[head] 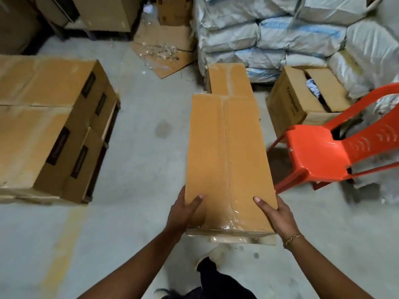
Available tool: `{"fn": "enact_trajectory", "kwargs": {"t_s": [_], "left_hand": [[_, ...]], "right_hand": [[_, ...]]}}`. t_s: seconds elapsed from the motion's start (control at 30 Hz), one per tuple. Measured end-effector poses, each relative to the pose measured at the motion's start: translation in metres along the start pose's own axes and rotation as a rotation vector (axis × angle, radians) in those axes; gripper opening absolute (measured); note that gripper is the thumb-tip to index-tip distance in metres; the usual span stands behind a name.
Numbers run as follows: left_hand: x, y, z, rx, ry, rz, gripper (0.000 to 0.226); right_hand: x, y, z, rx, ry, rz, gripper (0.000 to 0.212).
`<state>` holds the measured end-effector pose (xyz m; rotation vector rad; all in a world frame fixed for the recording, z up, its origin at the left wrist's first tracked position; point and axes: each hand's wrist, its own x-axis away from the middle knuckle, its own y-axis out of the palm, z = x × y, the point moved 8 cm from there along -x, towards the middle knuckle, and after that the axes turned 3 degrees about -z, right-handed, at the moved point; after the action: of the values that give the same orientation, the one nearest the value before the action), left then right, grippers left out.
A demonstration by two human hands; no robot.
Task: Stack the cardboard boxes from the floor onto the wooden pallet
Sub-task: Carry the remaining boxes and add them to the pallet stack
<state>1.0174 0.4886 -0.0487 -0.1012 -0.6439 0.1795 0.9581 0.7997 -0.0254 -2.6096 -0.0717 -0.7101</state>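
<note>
Cardboard box [228, 158] hangs above the floor, your left grip [183, 212] and right grip [278, 216] clasping its near corners. Stacked boxes [49, 126] already sit on the wooden pallet [110, 119] at left; a second carton [228, 79] lies ahead, not yet moved.

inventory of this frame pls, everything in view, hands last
taped cardboard box: 1, brown, centre, gripped at its near end
closed box: 1, brown, floor behind it
stacked boxes: at least 4, brown, on wooden pallet, left
open box: 1, brown, right, behind chair
plastic chair: 1, red, right
sacks: many, white, stacked top right
flattened cardboard: 1, brown, floor, top centre
left hand: 1, box's left edge
right hand: 1, box's right edge, gold bracelet on wrist
</note>
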Motion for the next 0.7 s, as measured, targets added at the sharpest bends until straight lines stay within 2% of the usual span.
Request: {"fn": "enact_trajectory", "kwargs": {"t_s": [0.13,0.3,0.37,0.47,0.5,0.57,0.7], "left_hand": [[0.038,-0.067,-0.011,0.075,0.064,0.086,0.052],[0.097,-0.167,-0.037,0.187,0.084,0.202,0.064],[0.124,-0.209,-0.047,0.202,0.091,0.269,0.058],[0.159,-0.270,-0.062,0.210,0.102,0.368,0.059],[0.169,-0.289,-0.067,0.208,0.100,0.397,0.062],[0.187,-0.324,-0.077,0.216,0.099,0.458,0.068],[0.219,-0.387,-0.098,0.253,0.086,0.581,0.073]], "right_hand": [[0.028,0.051,-0.023,0.032,-0.078,-0.037,0.105],[0.086,0.142,-0.065,0.062,-0.183,-0.165,0.093],[0.108,0.182,-0.080,0.065,-0.213,-0.224,0.089],[0.132,0.237,-0.101,0.114,-0.283,-0.269,0.118],[0.133,0.256,-0.106,0.126,-0.303,-0.296,0.121],[0.153,0.292,-0.132,0.129,-0.340,-0.362,0.110],[0.182,0.363,-0.169,0.149,-0.347,-0.472,0.072]]}}
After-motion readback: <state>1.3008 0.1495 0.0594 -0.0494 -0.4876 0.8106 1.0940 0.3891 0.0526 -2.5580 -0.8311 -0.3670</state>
